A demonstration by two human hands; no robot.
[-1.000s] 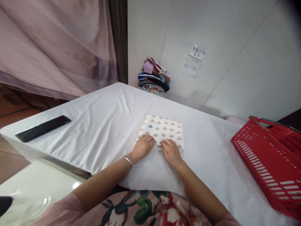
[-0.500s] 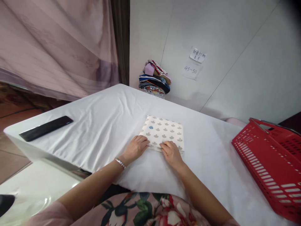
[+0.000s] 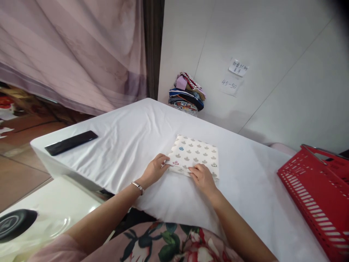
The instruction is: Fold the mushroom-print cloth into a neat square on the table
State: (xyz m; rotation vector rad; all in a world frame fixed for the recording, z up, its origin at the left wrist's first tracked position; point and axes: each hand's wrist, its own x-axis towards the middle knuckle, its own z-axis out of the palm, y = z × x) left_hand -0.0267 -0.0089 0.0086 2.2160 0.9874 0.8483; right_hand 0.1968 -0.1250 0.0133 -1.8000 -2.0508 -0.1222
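White cloth (image 3: 200, 150) touched by 2 hands (image 3: 204, 179)

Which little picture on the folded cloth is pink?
The outlined print at the near left corner of the cloth, by the left hand; others look blue or grey.

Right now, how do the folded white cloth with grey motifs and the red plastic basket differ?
Colour: the folded white cloth with grey motifs is pale; the red plastic basket is red.
Shape: the cloth lies flat; the basket has raised, slotted walls.
Contact: the left hand and right hand touch the cloth, not the basket.
Both rest on the white table.
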